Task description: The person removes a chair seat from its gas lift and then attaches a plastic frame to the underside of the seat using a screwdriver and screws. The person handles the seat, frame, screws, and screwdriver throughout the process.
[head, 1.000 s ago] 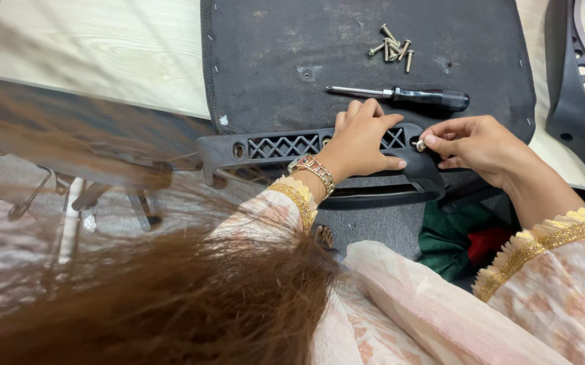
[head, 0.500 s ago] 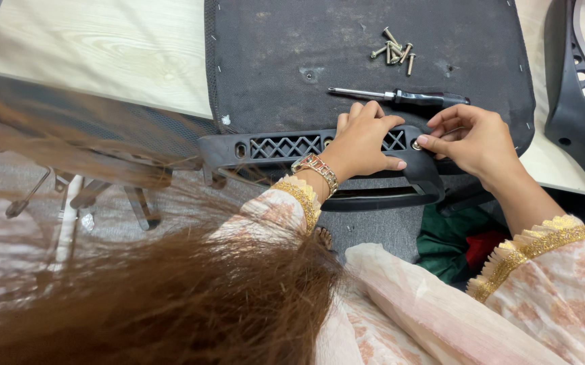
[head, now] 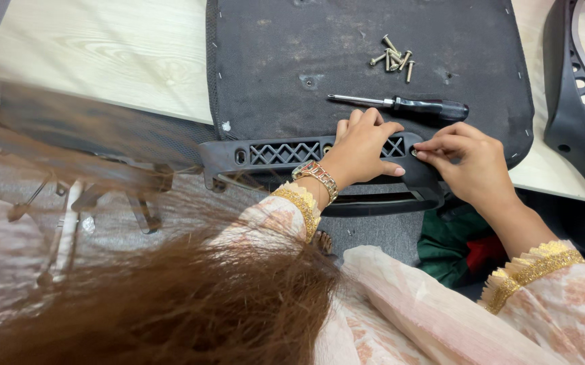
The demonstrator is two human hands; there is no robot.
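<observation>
Left hand pressed flat, fingers spread, on black plastic armrest bracket lying along near edge of upturned chair seat. Right hand now drawn in closer, fingertips pinched at bracket's end, apparently on a small fastener. Screwdriver and loose screws untouched beyond.

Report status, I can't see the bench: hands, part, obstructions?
Left hand flat on black armrest. Right hand pinching at its end. Screwdriver, screws lie apart on seat base.

Bright, even light – sharp centre, blurred hair lower left.
</observation>
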